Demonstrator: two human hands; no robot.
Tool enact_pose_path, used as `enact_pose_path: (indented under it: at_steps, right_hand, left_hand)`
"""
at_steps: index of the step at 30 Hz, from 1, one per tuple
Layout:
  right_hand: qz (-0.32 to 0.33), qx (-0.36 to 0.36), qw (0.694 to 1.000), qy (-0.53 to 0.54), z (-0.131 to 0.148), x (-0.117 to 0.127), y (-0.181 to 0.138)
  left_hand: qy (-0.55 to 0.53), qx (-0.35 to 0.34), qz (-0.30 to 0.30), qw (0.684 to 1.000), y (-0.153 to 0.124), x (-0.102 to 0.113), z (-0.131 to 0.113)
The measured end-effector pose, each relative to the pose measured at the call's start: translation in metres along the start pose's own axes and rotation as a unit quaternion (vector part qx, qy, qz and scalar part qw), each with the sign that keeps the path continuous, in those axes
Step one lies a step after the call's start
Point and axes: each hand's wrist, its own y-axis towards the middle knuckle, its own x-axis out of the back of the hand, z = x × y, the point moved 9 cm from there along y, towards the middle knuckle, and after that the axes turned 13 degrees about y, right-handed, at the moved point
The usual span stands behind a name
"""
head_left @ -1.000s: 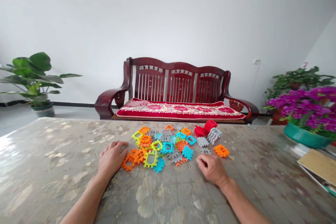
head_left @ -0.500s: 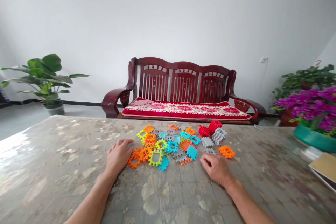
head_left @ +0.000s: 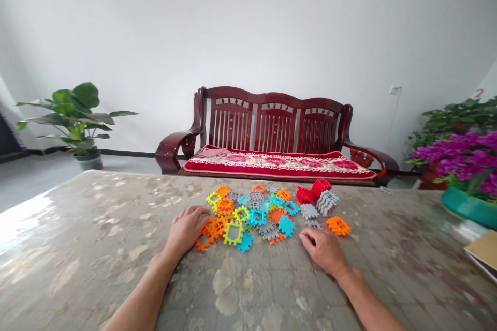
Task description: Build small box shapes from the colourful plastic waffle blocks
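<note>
A loose pile of toothed plastic building panels lies on the table. My left hand (head_left: 188, 230) rests palm down at the pile's left side, fingers stretched forward and partly covering the orange panels (head_left: 210, 232) there. A yellow-green frame panel (head_left: 233, 232) and a blue panel (head_left: 245, 242) are along the near edge. Curled into a loose fist, my right hand (head_left: 323, 249) sits on the table right of the pile, with nothing visible in it. Just beyond it are grey panels (head_left: 309, 211), and to its right an orange panel (head_left: 338, 226).
At the pile's far right stand red assembled pieces (head_left: 321, 187) and a grey block of panels (head_left: 327, 203). A green planter (head_left: 468, 207) with purple flowers and a tan-covered book (head_left: 483, 246) are on the table's right side. A wooden bench (head_left: 274, 119) stands beyond the table.
My left hand has slid a little to the right, further over the orange panels. My right hand stays in nearly the same place. The view has shifted slightly.
</note>
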Motion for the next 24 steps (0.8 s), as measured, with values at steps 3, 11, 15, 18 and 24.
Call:
enact_pose_path:
  at_steps: [3,11,15,18,24]
  right_hand:
    - [0.004,-0.002,1.0,0.003,-0.001,-0.001,0.0]
    - [0.007,-0.008,1.0,0.012,0.001,0.0,0.0]
    - [0.009,-0.013,1.0,0.008,0.0,0.0,0.001]
    - [0.01,-0.014,1.0,0.006,-0.001,-0.001,0.0]
    - [-0.003,-0.006,1.0,0.013,-0.001,0.0,0.0]
  left_hand:
    - [-0.022,-0.041,0.003,0.999,0.001,-0.003,-0.007]
    - [-0.052,-0.034,0.0,0.998,-0.001,0.0,-0.018]
    - [-0.072,-0.049,-0.008,0.996,-0.005,0.005,-0.034]
    - [-0.056,-0.055,-0.002,0.997,-0.005,0.005,-0.042]
    - [-0.053,-0.049,0.004,0.997,-0.004,0.001,-0.04]
